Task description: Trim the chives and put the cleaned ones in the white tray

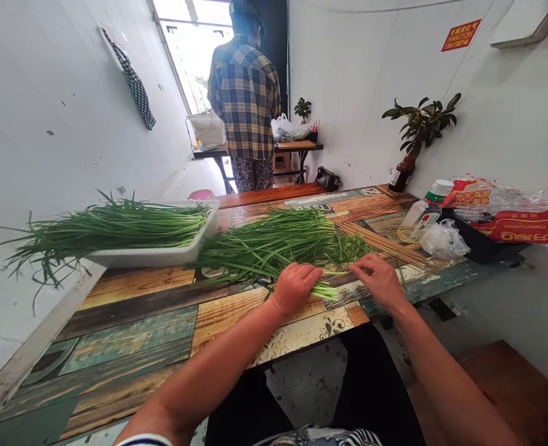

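Observation:
A loose bunch of long green chives [274, 244] lies across the patterned wooden table top [129, 334], its pale cut ends toward me. My left hand [296, 288] is closed around the near part of the bunch. Just to its right, my right hand [379, 280] reaches over the stems with its fingertips on them; I cannot tell whether it pinches any. A second heap of chives [116, 226] fills a white plastic tray [157, 255], which overhangs the table's left edge.
A person in a plaid shirt [244, 105] stands beyond the table, facing away. At the right lie a plastic-wrapped package [519, 226], a white bag [443, 240], and a bottle of oil [420, 218]. A leafy cutting stands in a brown bottle [406, 167] against the wall.

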`<act>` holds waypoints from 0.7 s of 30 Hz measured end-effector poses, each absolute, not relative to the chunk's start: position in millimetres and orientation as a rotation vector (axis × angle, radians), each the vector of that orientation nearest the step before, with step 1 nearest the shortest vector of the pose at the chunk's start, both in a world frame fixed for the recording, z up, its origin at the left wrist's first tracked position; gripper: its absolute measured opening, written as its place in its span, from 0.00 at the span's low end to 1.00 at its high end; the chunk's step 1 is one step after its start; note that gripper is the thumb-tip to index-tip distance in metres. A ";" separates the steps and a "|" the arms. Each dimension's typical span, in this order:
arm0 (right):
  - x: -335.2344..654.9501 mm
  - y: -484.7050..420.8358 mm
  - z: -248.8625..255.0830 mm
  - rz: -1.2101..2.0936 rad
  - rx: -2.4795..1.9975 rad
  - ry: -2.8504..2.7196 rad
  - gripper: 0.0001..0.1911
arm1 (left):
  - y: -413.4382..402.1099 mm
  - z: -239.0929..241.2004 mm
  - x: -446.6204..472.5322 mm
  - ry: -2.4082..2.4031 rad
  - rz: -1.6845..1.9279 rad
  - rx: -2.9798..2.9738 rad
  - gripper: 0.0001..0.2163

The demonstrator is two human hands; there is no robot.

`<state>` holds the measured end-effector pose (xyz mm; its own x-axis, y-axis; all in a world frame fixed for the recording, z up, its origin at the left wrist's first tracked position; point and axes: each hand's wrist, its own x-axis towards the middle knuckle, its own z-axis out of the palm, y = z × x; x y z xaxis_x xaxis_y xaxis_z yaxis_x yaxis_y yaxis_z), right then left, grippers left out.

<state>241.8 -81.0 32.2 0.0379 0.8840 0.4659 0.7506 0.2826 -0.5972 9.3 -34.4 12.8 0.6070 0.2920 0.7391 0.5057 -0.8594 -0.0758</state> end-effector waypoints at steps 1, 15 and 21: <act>239.9 -82.2 33.3 0.285 -1.480 -1.699 0.13 | -34.4 12.8 9.1 -0.655 -1.099 -2.559 0.13; 244.0 -77.4 32.7 0.283 -1.470 -1.723 0.13 | -34.8 13.0 8.4 -0.690 -1.090 -2.568 0.13; 261.0 -62.3 29.3 0.368 -1.584 -1.616 0.18 | -33.2 9.9 8.8 -0.712 -1.063 -2.597 0.14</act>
<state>261.0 -62.3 29.3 0.1317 0.9292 0.3454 0.6885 0.1649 -0.7063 8.8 -33.2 9.9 0.6153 0.3447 0.7090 0.5239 -0.8508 -0.0410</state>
